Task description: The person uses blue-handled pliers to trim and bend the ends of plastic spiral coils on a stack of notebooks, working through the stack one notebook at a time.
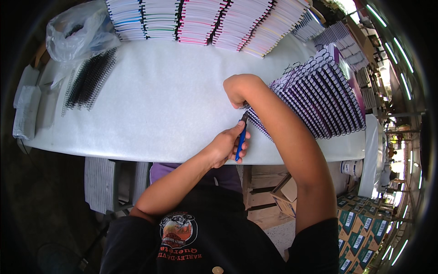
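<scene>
My left hand is closed round blue-handled pliers. Their dark head points away from me and meets the near left corner of a stack of spiral-bound notebooks. The notebooks have black coils and purple covers. Bent sharply at the wrist, my right hand curls down at that same corner, just beyond the pliers. Its fingers are mostly hidden behind the hand, and what they grip cannot be made out. My right forearm passes in front of part of the stack.
Loose black coils lie at the table's left, beside a clear plastic bag. Tall rows of bound books line the far edge. A white sheet covers the table. Boxes are stacked at lower right.
</scene>
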Available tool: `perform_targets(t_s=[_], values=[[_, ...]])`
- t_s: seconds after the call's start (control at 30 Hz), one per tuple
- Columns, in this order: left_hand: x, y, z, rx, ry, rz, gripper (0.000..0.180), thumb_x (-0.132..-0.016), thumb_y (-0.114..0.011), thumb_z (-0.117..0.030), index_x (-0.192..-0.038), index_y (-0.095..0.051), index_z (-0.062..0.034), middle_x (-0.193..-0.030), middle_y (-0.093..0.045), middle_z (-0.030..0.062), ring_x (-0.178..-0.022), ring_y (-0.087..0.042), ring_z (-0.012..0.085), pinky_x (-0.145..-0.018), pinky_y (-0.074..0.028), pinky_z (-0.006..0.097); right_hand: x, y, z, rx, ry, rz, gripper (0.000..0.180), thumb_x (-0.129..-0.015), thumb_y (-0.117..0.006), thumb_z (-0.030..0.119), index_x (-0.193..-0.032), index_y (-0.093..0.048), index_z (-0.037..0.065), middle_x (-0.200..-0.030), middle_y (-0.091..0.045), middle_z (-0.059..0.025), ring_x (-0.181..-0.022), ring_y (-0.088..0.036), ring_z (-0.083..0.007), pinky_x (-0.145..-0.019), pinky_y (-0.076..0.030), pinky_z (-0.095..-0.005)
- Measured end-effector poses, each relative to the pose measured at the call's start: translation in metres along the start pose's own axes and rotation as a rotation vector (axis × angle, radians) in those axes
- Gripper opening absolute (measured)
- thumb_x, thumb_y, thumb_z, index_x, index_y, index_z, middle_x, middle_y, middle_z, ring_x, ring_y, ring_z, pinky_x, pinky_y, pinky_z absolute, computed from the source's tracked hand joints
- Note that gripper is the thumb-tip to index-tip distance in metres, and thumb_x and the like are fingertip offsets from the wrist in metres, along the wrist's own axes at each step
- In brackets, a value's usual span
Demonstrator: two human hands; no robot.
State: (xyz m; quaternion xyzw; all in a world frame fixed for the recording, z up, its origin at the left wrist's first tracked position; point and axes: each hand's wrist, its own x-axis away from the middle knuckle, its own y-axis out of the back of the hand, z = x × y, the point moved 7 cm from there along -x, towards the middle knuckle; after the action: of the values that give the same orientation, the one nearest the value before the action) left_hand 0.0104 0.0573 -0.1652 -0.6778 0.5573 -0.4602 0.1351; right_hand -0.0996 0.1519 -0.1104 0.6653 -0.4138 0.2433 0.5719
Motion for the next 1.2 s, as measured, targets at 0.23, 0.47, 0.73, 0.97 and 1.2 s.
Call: perform_targets(t_s=[0.23,0.47,0.73,0.97,1.2], values=[[-0.001,-0.009,-0.011,0.042,-0.032,0.030,0.052,-0.098,-0.027,-0.053,-0.106,-0.050,-0.0073,-0.084,-0.057,0.0066,-0.073,-0.059,0.0179,-0.061,-0.051,0.035,0.004,-0.003,-0.005,0.103,-0.052,0.005,0.015,-0.066,-0.073,-0.002,-0.081,-0.073,0.002,-0.085,-0.070,-0.0149,-0.074,-0.068,-0.0263,-0.062,-0.053,-0.0392],[0.006,-0.004,-0.003,-0.062,0.012,0.009,0.056,-0.097,-0.028,-0.054,-0.113,-0.050,-0.0052,-0.097,-0.060,0.0119,-0.094,-0.063,0.0231,-0.068,-0.052,0.037,0.005,0.001,-0.009,-0.009,-0.026,0.001,0.013,-0.066,-0.074,-0.002,-0.078,-0.072,0.002,-0.084,-0.070,-0.0145,-0.074,-0.067,-0.0261,-0.061,-0.054,-0.0385],[0.005,-0.011,-0.009,-0.074,-0.010,0.079,0.057,-0.097,-0.026,-0.056,-0.113,-0.051,-0.0076,-0.099,-0.060,0.0101,-0.093,-0.062,0.0219,-0.077,-0.050,0.039,0.009,0.005,-0.011,-0.036,-0.030,-0.015,0.013,-0.065,-0.074,-0.002,-0.077,-0.072,0.003,-0.084,-0.070,-0.0138,-0.074,-0.067,-0.0262,-0.062,-0.054,-0.0382],[0.005,-0.010,-0.019,0.005,-0.027,0.080,0.052,-0.099,-0.026,-0.051,-0.111,-0.051,-0.0074,-0.091,-0.059,0.0099,-0.085,-0.063,0.0217,-0.070,-0.052,0.037,0.011,0.006,-0.010,-0.044,0.003,-0.010,0.013,-0.065,-0.075,-0.001,-0.077,-0.072,0.003,-0.084,-0.070,-0.0135,-0.074,-0.067,-0.0264,-0.063,-0.053,-0.0383],[0.013,-0.014,-0.010,-0.012,-0.053,0.024,0.052,-0.099,-0.026,-0.052,-0.106,-0.051,-0.0074,-0.081,-0.055,0.0065,-0.071,-0.058,0.0176,-0.064,-0.053,0.036,0.003,0.001,-0.012,-0.037,-0.010,-0.016,0.012,-0.065,-0.075,-0.002,-0.076,-0.072,0.003,-0.083,-0.070,-0.0134,-0.074,-0.067,-0.0264,-0.062,-0.053,-0.0390]])
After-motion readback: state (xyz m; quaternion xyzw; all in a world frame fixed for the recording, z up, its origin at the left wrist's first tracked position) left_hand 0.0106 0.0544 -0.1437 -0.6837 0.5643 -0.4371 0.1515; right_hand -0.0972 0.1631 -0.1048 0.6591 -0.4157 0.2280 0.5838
